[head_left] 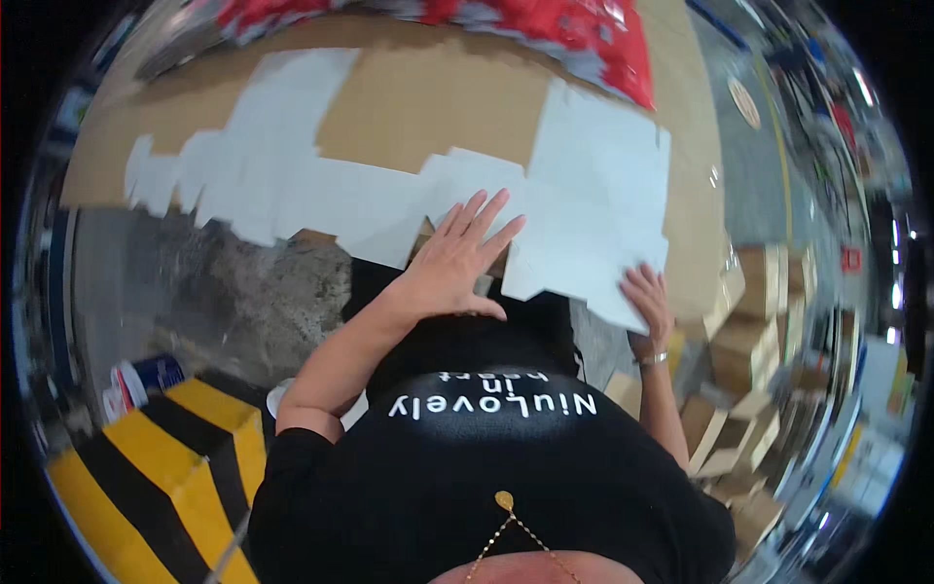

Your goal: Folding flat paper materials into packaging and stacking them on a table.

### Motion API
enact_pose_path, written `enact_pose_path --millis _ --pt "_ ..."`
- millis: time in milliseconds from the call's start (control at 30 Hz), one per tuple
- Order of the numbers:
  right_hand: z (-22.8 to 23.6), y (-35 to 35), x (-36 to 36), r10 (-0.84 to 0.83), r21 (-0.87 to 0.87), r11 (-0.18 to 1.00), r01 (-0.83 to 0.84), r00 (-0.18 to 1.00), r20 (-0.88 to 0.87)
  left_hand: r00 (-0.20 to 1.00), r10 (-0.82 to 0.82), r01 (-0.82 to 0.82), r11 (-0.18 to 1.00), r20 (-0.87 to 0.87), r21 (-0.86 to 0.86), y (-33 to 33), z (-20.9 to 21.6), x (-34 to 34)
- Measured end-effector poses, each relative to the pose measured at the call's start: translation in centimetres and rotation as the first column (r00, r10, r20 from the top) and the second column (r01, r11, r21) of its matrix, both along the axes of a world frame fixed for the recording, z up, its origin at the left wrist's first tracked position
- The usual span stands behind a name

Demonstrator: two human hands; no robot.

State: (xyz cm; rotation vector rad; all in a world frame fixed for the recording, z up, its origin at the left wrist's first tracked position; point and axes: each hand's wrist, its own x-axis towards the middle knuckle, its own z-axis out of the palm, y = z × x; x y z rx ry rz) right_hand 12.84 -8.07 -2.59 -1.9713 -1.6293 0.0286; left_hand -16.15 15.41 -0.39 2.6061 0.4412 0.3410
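Flat, die-cut white cardboard sheets (584,224) lie on a brown cardboard surface in front of me, their notched near edges reaching past its front edge. My left hand (452,258) is spread open, palm down, over the near edge of the middle sheets. It has nothing between its fingers. At the near right corner of the right sheet, my right hand (650,304) has its fingers on top, while the thumb is hidden and seems to be beneath. More white sheets (263,146) extend to the left.
Red plastic packages (545,34) lie along the far side of the brown cardboard surface (428,97). A yellow-and-black striped block (185,457) stands at lower left, near a blue-and-white bucket (146,380). Brown cardboard boxes (754,331) are piled on the right.
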Motion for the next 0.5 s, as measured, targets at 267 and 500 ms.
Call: enact_pose_path --millis 267,500 --pt "3.1 1.0 0.5 -0.576 -0.084 0.802 0.591 0.729 -0.37 0.988 0.016 -0.002 0.996 0.156 -0.09 -0.9 -1.8 9.4" --pt "1.8 6.1 -1.6 -0.001 0.161 0.987 -0.019 0.992 0.125 0.969 -0.09 0.051 0.984 0.229 0.169 -2.4 -5.1 9.8"
